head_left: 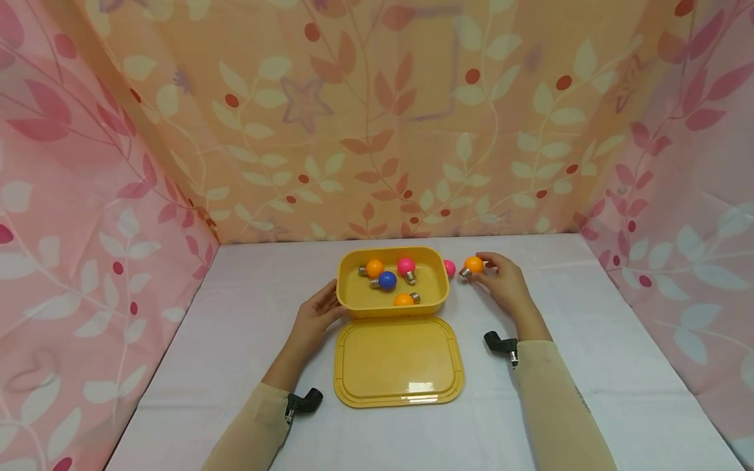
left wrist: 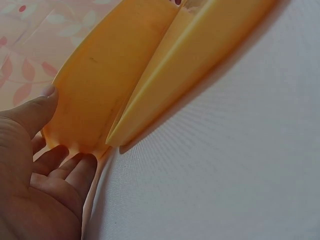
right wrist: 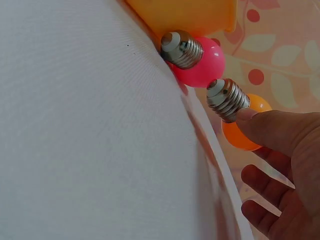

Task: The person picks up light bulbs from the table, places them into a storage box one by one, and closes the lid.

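Observation:
My right hand [head_left: 508, 288] pinches an orange light bulb [head_left: 473, 264] between thumb and fingers, just right of a yellow plastic box [head_left: 436, 281]. In the right wrist view its metal screw base [right wrist: 227, 101] points away from the palm. A pink bulb [right wrist: 210, 67] lies on the table against the box's right side. At the box's left end my left hand [head_left: 315, 317] holds the wall, thumb near the rim and fingertips low down. Inside the box lie an orange bulb [head_left: 374, 268], a blue bulb [head_left: 387, 280], a pink bulb [head_left: 406, 267] and another orange bulb [head_left: 403, 299].
A flat yellow lid [head_left: 399, 360] lies on the white tablecloth [head_left: 235, 366] directly in front of the box. Patterned cloth [head_left: 377, 131] hangs behind the table and on both sides. Each wrist carries a small black camera [head_left: 499, 343].

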A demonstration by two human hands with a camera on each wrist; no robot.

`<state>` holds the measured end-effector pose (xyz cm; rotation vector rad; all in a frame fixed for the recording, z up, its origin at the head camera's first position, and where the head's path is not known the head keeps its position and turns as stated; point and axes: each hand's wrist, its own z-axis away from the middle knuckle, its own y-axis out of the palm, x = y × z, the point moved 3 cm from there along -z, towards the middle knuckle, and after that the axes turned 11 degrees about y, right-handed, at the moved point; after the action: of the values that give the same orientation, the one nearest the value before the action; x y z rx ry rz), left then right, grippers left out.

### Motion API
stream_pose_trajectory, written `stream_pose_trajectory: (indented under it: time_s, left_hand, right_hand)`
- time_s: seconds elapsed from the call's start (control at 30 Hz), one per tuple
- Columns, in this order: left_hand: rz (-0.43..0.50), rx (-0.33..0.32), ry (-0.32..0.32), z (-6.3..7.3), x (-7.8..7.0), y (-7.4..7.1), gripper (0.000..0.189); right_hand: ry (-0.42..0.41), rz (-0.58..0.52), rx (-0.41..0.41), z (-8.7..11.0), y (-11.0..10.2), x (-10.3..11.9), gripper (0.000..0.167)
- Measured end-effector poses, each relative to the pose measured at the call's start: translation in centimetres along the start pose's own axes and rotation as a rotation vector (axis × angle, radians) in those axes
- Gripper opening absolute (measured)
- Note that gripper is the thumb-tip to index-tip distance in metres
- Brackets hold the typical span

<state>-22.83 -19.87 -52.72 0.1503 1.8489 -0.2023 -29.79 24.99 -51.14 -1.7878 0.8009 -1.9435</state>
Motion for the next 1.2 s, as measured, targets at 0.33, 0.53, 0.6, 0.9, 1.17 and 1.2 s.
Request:
stream_pose_trajectory:
  time_s: [0.33, 0.53, 0.6, 0.9, 1.17, 1.2]
  left_hand:
    - [0.012, 0.004, 0.002, 0.1, 0.0, -0.1, 0.073]
    - [-0.005, -0.011, -0.002, 0.2, -0.1, -0.3, 0.073]
    - [-0.004, -0.012, 0.005, 0.1, -0.2, -0.3, 0.073]
    - [0.002, -0.006, 0.006, 0.1, 0.1, -0.1, 0.072]
    - [-0.047, -0.004, 0.019, -0.2, -0.1, -0.1, 0.072]
    - [-0.038, -0.003, 0.017, -0.3, -0.1, -0.1, 0.072]
  right_hand:
    - [-0.012, -0.029, -0.029, 0.4, -1.3, 1.5, 0.054]
    - [-0.09, -0.017, -0.045, 0.2, -1.4, 3.4, 0.056]
    - [-0.104, -0.026, -0.046, 0.2, -1.4, 4.1, 0.056]
    - [-0.224, -0.033, -0.047, 0.3, -1.7, 8.1, 0.051]
    - [-0.254, -0.025, 0.072, -0.3, -0.6, 11.8, 0.052]
    - [-0.242, -0.01, 0.094, -0.3, -0.3, 12.0, 0.052]
